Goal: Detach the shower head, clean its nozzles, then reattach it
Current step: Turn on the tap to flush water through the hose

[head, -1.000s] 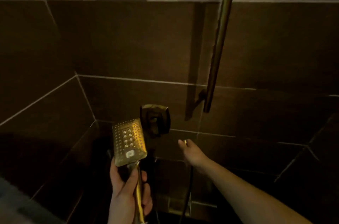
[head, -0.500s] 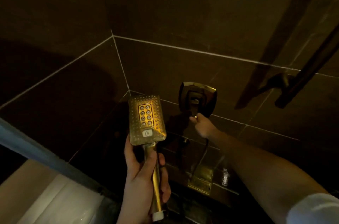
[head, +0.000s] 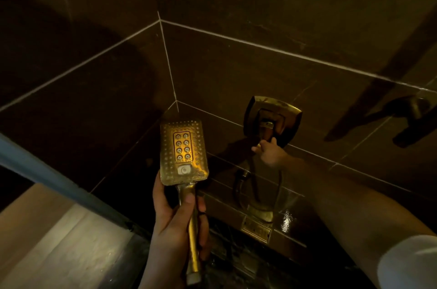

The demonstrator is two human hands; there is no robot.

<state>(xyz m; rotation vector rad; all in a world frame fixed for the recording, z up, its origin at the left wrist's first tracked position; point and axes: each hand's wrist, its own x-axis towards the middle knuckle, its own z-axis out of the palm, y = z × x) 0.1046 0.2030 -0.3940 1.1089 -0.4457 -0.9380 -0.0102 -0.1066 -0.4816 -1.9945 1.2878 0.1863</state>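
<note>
A gold rectangular shower head (head: 184, 152) points its nozzle face toward me, with a white button low on the face. My left hand (head: 176, 227) is wrapped around its long handle and holds it upright, detached from the hose. My right hand (head: 269, 151) reaches to the square gold valve control (head: 273, 120) on the wall and its fingers pinch the lever under it. The dark shower hose (head: 238, 184) hangs in a loop below that hand.
Dark brown tiled walls meet in a corner (head: 169, 64) behind the shower head. A gold wall outlet plate (head: 256, 227) sits low beneath the hose. The slide rail bracket (head: 411, 120) is at far right. A pale tub edge (head: 59, 241) lies at lower left.
The view has tilted down and left. My right hand rose from below the valve control to its lever. The shower head stays upright in my left hand.
</note>
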